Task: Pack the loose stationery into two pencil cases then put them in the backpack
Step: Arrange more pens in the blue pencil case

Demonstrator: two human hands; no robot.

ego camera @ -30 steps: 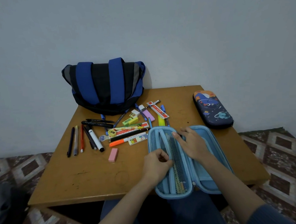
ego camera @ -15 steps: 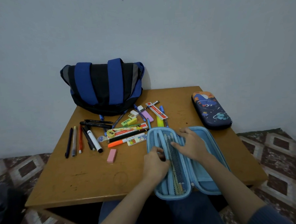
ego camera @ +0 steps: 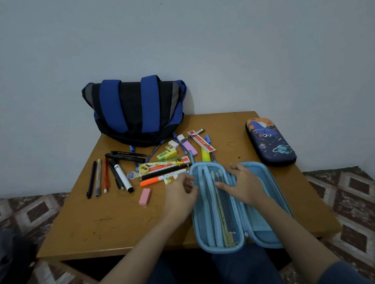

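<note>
- Currently the light blue pencil case (ego camera: 262,237) lies unzipped and spread flat at the near side of the table (ego camera: 112,224), its near end overhanging the edge.
- Pencils show behind the mesh pocket (ego camera: 223,205) in its left half.
- The right hand (ego camera: 246,187) lies on the case's middle, fingers straight and spread, fingertips touching the mesh.
- The left hand (ego camera: 181,198) sits at the case's left rim with fingers curled; whether they pinch anything cannot be told.
- Loose stationery lies left of and behind the case: an orange highlighter (ego camera: 150,182), a pink eraser (ego camera: 145,196), a white marker (ego camera: 123,177), a red-and-white ruler (ego camera: 200,141) and a row of pens (ego camera: 98,178).
- A dark space-print pencil case (ego camera: 269,142) lies closed near the table's right edge, apart from the blue one.
- The blue-and-black backpack (ego camera: 137,109) stands at the far edge against the wall (ego camera: 242,52).
</note>
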